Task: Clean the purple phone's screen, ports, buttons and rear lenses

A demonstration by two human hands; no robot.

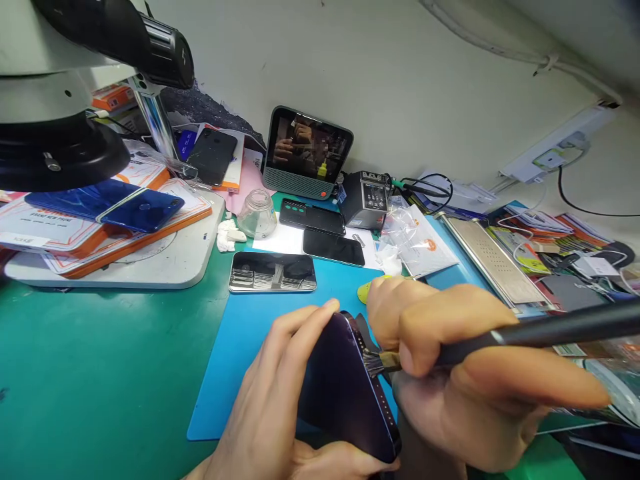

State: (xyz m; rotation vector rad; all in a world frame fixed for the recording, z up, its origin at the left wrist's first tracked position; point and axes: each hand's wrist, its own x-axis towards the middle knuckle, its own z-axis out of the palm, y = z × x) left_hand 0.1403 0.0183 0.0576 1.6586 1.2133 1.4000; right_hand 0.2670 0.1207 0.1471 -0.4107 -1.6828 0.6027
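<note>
The left hand (pixel 270 393) grips a dark smartphone (pixel 340 393) from its outer side, fingers along the upper edge and thumb along the lower one, and holds it tilted above the blue mat (pixel 215 400) with the dark glass facing up toward the viewer. The right hand (pixel 440 407) is closed around a black-handled brush (pixel 550 327), pinching it close to the head so that the handle runs off to the right. The bristles (pixel 373 363) touch the phone's long edge, where a row of small pale dots shows along the rim.

The step in hand looks like brushing that edge, probably to clean it; whether any dirt remains is too small to tell. The next move seems to call for a steady left grip and light strokes following the rim, with the phone turned a little whenever a stretch beneath the fingers has to be reached.

Beyond the hands, another phone (pixel 273 272) lies flat across the far edge of the mat, screen up and reflecting. A yellow object (pixel 364 291), mostly hidden, shows just behind the right hand. Farther back stand a clear glass jar (pixel 257 213) and a smart display (pixel 307 153) on the green counter (pixel 100 360), near the wall.
</note>
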